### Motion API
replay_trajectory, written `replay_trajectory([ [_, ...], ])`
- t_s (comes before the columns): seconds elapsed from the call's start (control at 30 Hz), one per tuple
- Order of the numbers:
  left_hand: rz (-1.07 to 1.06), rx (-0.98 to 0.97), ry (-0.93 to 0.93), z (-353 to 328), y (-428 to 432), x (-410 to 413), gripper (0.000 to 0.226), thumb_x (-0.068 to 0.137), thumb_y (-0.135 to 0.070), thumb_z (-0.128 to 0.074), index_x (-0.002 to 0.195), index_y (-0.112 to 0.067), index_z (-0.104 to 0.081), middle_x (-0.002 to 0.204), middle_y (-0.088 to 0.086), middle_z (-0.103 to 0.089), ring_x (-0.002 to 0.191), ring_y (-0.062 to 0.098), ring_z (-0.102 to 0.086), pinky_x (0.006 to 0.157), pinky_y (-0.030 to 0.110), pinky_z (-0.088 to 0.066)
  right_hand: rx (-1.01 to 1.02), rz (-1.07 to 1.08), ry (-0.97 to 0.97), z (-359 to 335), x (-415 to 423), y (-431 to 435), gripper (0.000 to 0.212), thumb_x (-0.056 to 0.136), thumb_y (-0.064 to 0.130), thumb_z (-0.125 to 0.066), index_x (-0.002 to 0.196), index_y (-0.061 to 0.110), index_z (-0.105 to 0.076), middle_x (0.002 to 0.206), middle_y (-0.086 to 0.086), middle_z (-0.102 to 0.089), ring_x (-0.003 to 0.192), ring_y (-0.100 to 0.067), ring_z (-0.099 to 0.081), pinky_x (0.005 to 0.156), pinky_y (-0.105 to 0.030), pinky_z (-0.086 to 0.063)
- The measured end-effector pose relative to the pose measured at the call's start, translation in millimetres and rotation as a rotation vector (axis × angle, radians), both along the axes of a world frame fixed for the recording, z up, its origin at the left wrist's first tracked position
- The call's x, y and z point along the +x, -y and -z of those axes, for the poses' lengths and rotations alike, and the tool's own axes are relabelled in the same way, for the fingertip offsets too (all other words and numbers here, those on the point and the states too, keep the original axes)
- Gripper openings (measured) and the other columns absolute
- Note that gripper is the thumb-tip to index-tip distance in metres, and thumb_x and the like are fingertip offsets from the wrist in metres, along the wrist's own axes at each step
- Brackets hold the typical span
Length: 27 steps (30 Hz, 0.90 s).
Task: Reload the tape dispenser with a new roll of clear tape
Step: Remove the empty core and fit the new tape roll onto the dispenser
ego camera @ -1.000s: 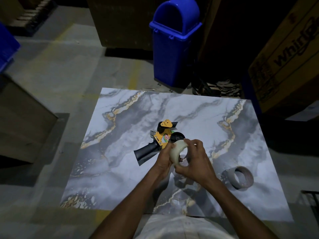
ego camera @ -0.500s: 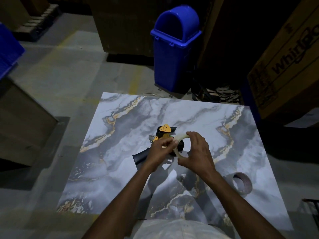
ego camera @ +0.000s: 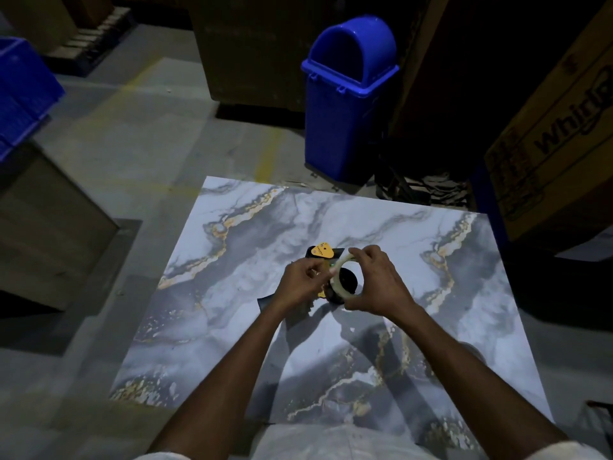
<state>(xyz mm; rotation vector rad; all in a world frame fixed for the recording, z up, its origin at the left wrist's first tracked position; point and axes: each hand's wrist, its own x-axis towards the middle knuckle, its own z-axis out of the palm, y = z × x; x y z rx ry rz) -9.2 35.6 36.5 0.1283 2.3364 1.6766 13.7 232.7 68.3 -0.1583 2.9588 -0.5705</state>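
On the marble-patterned table (ego camera: 212, 330) lies a yellow and black tape dispenser (ego camera: 322, 252), its black handle mostly under my left hand. My right hand (ego camera: 378, 285) grips a pale roll of clear tape (ego camera: 335, 283) and holds it tilted around the dispenser's black hub (ego camera: 346, 279). My left hand (ego camera: 298, 285) is closed on the dispenser body, touching the roll's left side. Whether the roll sits fully on the hub is hidden by my fingers.
A cardboard tape core (ego camera: 477, 353) peeks out behind my right forearm. Beyond the table's far edge stands a blue swing-lid bin (ego camera: 348, 111). A large printed carton (ego camera: 557, 144) is at the right, with a blue crate (ego camera: 20, 94) and brown box (ego camera: 49, 227) at the left.
Both hands moved away from me with the roll, from in front of the dispenser to over its hub. My left hand shifted from the roll to the dispenser body.
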Motion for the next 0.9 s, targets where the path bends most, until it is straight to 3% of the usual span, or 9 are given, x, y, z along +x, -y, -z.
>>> replay_trajectory([
  [0.17, -0.122, -0.255, -0.161, 34, 18, -6, 0.031, 0.085, -0.025, -0.070, 0.113, -0.014, -0.076, 0.105, 0.003, -0.070, 0.104, 0.023, -0.060, 0.089, 0.046, -0.052, -0.022, 0.029, 0.080, 5, -17, 7, 0.108, 0.048, 0.061, -0.080, 0.142, 0.026, -0.041, 0.128, -0.004, -0.045, 0.115, -0.026, -0.052, 0.084, -0.036, -0.051],
  [0.33, -0.032, -0.454, -0.256, 54, 33, 4, 0.053, 0.076, -0.038, -0.075, 0.126, -0.022, -0.066, 0.118, -0.001, -0.057, 0.113, 0.022, -0.052, 0.088, 0.039, -0.043, -0.019, 0.098, 0.135, 11, -19, 16, 0.103, 0.049, 0.063, -0.081, 0.137, 0.026, -0.043, 0.124, -0.004, -0.048, 0.110, -0.026, -0.056, 0.084, -0.039, -0.056],
  [0.57, -0.026, -0.402, -0.162, 60, 35, 7, 0.070, 0.073, -0.055, -0.080, 0.132, -0.031, -0.052, 0.123, -0.006, -0.046, 0.102, 0.020, -0.062, 0.074, 0.043, -0.059, 0.025, 0.146, 0.148, 21, -17, 22, 0.107, 0.049, 0.066, -0.082, 0.137, 0.020, -0.043, 0.126, -0.008, -0.049, 0.112, -0.029, -0.055, 0.086, -0.040, -0.055],
  [0.7, -0.021, -0.371, -0.113, 61, 33, 6, 0.073, 0.074, -0.055, -0.081, 0.136, -0.032, -0.048, 0.128, -0.003, -0.050, 0.103, 0.023, -0.065, 0.079, 0.044, -0.059, 0.050, 0.152, 0.149, 23, -17, 23, 0.104, 0.050, 0.065, -0.083, 0.136, 0.020, -0.045, 0.125, -0.008, -0.048, 0.111, -0.029, -0.056, 0.083, -0.038, -0.053],
  [0.9, -0.022, -0.314, -0.048, 63, 34, 6, 0.083, 0.076, -0.049, -0.083, 0.146, -0.026, -0.046, 0.141, 0.001, -0.056, 0.114, 0.022, -0.063, 0.090, 0.035, -0.051, 0.059, 0.134, 0.186, 24, -24, 24, 0.099, 0.053, 0.059, -0.085, 0.133, 0.016, -0.048, 0.121, -0.009, -0.053, 0.110, -0.030, -0.056, 0.082, -0.036, -0.050],
])
